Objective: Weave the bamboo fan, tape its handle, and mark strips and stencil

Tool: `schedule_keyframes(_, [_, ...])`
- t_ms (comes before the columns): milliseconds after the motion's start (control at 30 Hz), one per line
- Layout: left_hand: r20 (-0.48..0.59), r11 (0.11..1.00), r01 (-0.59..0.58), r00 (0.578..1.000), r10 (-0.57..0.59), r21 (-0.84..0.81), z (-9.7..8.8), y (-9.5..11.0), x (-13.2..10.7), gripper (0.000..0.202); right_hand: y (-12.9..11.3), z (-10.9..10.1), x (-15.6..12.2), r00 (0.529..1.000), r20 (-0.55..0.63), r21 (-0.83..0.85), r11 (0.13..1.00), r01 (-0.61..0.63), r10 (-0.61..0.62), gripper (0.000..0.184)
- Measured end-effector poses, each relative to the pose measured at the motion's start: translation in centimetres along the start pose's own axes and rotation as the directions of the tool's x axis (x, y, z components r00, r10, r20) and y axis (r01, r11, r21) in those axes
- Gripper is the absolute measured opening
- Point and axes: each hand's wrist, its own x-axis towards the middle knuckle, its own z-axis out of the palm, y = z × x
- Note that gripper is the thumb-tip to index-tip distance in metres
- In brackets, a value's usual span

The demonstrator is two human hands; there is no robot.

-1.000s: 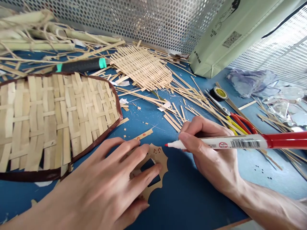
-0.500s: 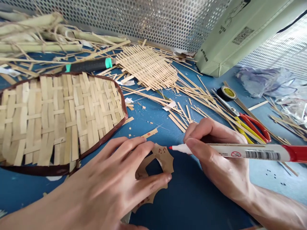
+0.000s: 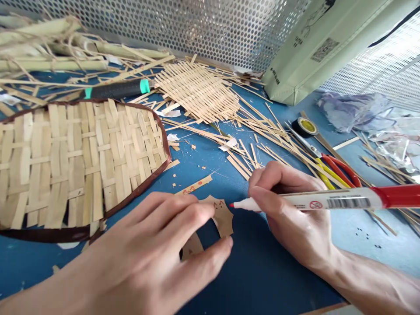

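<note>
A red-tipped marker (image 3: 305, 200) is gripped in my right hand (image 3: 288, 218), its red nib beside the right edge of a small brown scalloped card piece (image 3: 225, 218). Tiny red marks are drawn near the top of that card. My left hand (image 3: 154, 245) spreads over the card, thumb apart from the fingers, with the index fingertip at the card's inner edge. Another part of brown card shows between thumb and index finger; the rest is hidden under the hand. Just above the fingers lies a thin wooden strip (image 3: 197, 184) with red marks on it.
A woven bamboo panel (image 3: 75, 162) with a brown rim lies left. Behind are a finer woven mat (image 3: 200, 92), a black and teal-handled tool (image 3: 114, 89) and loose strips. Red and yellow-handled scissors (image 3: 341, 168), a tape roll (image 3: 305, 126) and a green bag (image 3: 295, 65) are right.
My left hand has shifted over the card, covering its lower part and uncovering more of the red-marked strip. The marker stays beside the card's edge. The whole view has moved slightly.
</note>
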Motion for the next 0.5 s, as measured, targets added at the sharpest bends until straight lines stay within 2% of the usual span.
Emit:
schedule_keyframes(67, [0.013, 0.997, -0.056, 0.998, 0.055, 0.045, 0.5, -0.3, 0.6, 0.081, -0.5, 0.3, 0.1, 0.999, 0.028, -0.057, 0.998, -0.021, 0.022, 0.029])
schedule_keyframes(133, [0.034, 0.995, -0.053, 0.998, 0.050, 0.089, 0.9, -0.5, 0.7, 0.089, -0.9, 0.5, 0.2, 0.997, 0.058, -0.112, 0.992, -0.052, 0.059, 0.031])
schedule_keyframes(233, [0.011, 0.993, -0.050, 0.999, 0.049, 0.107, 1.0, -0.4, 0.6, 0.091, -1.2, 0.9, 0.4, 0.991, 0.089, -0.145, 0.986, -0.087, 0.101, 0.033])
schedule_keyframes(500, [0.003, 0.985, -0.083, 0.997, 0.083, 0.149, 0.7, -0.3, 1.1, 0.098, -1.0, 1.2, 0.6, 0.990, 0.112, -0.175, 0.983, -0.063, 0.084, 0.032])
